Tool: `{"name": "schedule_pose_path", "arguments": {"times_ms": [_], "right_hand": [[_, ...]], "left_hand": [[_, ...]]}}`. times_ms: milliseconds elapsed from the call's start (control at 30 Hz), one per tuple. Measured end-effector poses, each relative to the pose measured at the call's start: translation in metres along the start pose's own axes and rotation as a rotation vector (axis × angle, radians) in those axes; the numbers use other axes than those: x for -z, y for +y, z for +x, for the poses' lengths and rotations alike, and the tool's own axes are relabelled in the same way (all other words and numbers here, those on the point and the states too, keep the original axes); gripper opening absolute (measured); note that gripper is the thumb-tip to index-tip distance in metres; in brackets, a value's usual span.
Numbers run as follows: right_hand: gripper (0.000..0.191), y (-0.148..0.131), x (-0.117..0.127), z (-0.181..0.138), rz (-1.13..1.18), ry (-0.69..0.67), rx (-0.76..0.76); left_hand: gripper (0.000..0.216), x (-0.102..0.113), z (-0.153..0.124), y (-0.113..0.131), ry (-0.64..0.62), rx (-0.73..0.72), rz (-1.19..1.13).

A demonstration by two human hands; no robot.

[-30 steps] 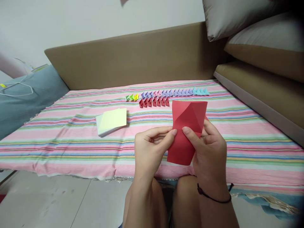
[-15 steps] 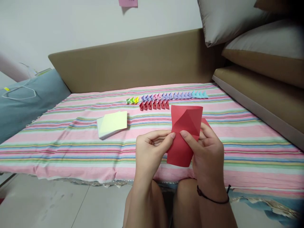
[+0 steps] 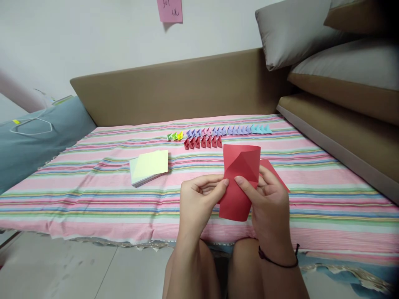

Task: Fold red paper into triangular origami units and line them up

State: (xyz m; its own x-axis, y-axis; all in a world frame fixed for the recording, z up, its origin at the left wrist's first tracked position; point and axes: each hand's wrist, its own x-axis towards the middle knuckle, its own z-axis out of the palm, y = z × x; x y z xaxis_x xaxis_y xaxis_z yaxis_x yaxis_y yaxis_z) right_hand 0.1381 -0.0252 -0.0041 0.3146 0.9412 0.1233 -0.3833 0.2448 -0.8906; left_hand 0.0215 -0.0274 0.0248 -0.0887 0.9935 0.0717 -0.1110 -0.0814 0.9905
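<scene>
A creased sheet of red paper [image 3: 235,203] is held up between both hands over the front of the striped cloth. My left hand [image 3: 202,191] pinches its left edge, thumb in front and fingers behind. On the right side my right hand [image 3: 269,195] grips it the same way, with the thumb near the middle of the sheet. Diagonal and cross folds show on the paper's upper half. Another red sheet [image 3: 276,174] lies on the cloth, partly hidden behind my right hand. Beyond the hands stand small folded red paper pieces [image 3: 203,142] in a row.
Behind the red row runs a line of purple, pink and blue folded pieces [image 3: 233,130], with green and yellow ones [image 3: 175,136] at its left. A stack of pale paper [image 3: 151,166] lies left on the striped cloth [image 3: 102,187]. Cushions [image 3: 343,66] are piled at right.
The view has tilted up slightly, so more of the pink wall note shows. The red paper stays in both hands and has turned a little. More of the red sheet behind my right hand is visible.
</scene>
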Motion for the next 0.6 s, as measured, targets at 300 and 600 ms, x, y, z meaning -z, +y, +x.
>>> {"name": "schedule_pose_path", "arguments": {"times_ms": [300,600], "right_hand": [[0.040,0.0003,-0.0015,-0.0003,0.022,0.005,-0.008],[0.039,0.0029,-0.0033,0.0004,-0.018,-0.023,0.011]], "left_hand": [[0.015,0.0006,-0.0002,-0.0024,-0.002,-0.008,-0.010],[0.018,-0.0009,0.0036,-0.0028,-0.001,0.021,0.009]]}}
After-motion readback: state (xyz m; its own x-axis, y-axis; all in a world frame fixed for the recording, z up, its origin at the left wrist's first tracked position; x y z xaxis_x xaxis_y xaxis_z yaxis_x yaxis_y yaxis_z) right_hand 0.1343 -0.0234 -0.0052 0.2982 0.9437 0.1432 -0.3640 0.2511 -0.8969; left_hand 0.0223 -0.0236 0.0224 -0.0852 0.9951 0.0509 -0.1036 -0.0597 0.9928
